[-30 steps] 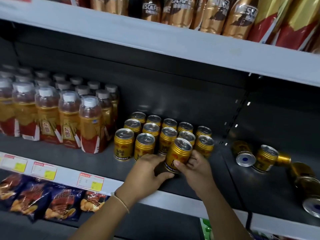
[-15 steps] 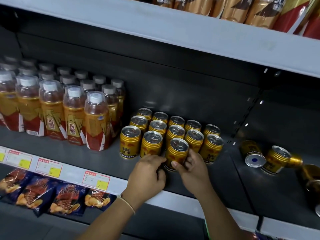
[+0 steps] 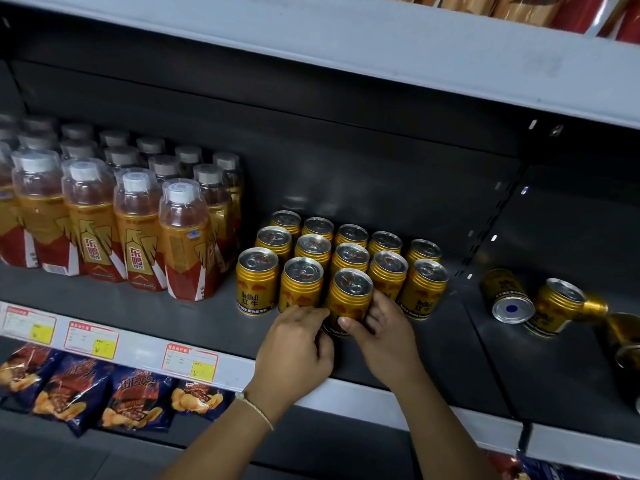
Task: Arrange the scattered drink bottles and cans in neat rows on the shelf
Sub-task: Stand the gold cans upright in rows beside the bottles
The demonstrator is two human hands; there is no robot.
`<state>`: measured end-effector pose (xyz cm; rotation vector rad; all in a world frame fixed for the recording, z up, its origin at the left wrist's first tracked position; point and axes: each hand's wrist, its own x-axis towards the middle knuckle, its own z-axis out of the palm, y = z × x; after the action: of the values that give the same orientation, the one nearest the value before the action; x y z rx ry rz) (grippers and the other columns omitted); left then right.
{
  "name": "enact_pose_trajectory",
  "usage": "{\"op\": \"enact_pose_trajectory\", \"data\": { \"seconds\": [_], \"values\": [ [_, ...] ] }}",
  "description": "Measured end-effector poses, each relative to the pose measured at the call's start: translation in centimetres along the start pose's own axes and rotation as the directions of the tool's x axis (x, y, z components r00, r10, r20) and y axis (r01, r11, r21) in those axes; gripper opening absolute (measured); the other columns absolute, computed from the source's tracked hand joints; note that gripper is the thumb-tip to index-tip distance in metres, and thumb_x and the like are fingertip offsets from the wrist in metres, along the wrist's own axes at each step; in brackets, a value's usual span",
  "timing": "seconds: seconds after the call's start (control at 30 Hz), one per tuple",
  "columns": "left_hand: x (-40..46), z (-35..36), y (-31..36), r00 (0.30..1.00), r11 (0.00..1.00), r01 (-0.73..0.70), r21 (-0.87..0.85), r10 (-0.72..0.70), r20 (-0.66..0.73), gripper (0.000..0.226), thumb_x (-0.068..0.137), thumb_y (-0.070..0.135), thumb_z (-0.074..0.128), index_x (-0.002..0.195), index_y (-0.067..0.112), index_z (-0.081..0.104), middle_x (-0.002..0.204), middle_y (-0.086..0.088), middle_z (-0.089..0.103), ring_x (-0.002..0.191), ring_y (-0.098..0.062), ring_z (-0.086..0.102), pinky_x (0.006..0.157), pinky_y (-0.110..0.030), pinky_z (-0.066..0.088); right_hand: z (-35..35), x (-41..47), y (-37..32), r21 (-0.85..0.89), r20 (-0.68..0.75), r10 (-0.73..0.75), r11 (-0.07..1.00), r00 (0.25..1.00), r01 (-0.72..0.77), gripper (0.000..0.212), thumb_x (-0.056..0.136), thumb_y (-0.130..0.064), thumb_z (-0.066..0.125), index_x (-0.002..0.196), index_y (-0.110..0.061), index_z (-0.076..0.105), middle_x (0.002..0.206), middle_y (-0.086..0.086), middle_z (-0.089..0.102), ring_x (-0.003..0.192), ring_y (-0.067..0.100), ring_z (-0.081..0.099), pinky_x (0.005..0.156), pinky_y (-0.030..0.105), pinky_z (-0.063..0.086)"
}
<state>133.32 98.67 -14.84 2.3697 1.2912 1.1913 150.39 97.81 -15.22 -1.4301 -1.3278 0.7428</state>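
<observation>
Seating gold ribbed aluminium can point(image 3: 348, 299) into front row | left hand point(image 3: 294, 351), right hand point(image 3: 381, 337) grasping its base for alignment | toppled gold cans point(image 3: 510, 296) well right of it

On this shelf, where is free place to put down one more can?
Bare shelf lies between the standing gold cans and the fallen cans at right, also behind the standing cans. It is crowded around both hands and by the bottles.
</observation>
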Motion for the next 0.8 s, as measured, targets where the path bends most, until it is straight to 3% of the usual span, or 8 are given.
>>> {"op": "enact_pose_trajectory", "data": {
  "seconds": [0.6,0.7,0.8],
  "values": [
    [0.13,0.0,0.11,1.0,0.999,0.013,0.032,-0.014,0.025,0.041,0.076,0.021,0.054,0.113,0.01,0.068,0.104,-0.005,0.07,0.096,-0.02,0.063,0.083,-0.029,0.05,0.16,-0.17,-0.1,-0.042,0.006,-0.062,0.997,0.998,0.062,0.067,0.086,-0.018,0.077,0.145,-0.026,0.047,0.138,-0.008,0.06,0.126,0.006,0.057,0.108,0.039,0.048],
    [-0.07,-0.15,0.11,1.0,0.999,0.023,-0.033,-0.023,-0.007,0.034,0.075,0.018,0.056,0.105,0.011,0.07,0.097,-0.002,0.07,0.091,-0.017,0.062,0.08,-0.028,0.051,-0.15,-0.5,-0.47,-0.071,-0.05,-0.122,0.99,0.991,0.118,0.054,0.093,-0.038,0.065,0.143,-0.03,0.047,0.142,-0.013,0.056,0.127,0.0,0.053,0.105,0.023,0.047],
    [-0.26,-0.29,0.01,0.999,0.995,0.01,-0.096,-0.013,-0.032,0.025,0.074,0.013,0.056,0.094,0.012,0.071,0.09,0.001,0.069,0.087,-0.015,0.062,0.077,-0.029,0.053,-0.38,-0.95,-0.72,-0.056,-0.22,-0.134,0.991,0.966,0.124,0.054,0.093,-0.049,0.051,0.141,-0.024,0.051,0.138,-0.008,0.058,0.121,-0.005,0.053,0.091,0.002,0.043]
  ]
}}
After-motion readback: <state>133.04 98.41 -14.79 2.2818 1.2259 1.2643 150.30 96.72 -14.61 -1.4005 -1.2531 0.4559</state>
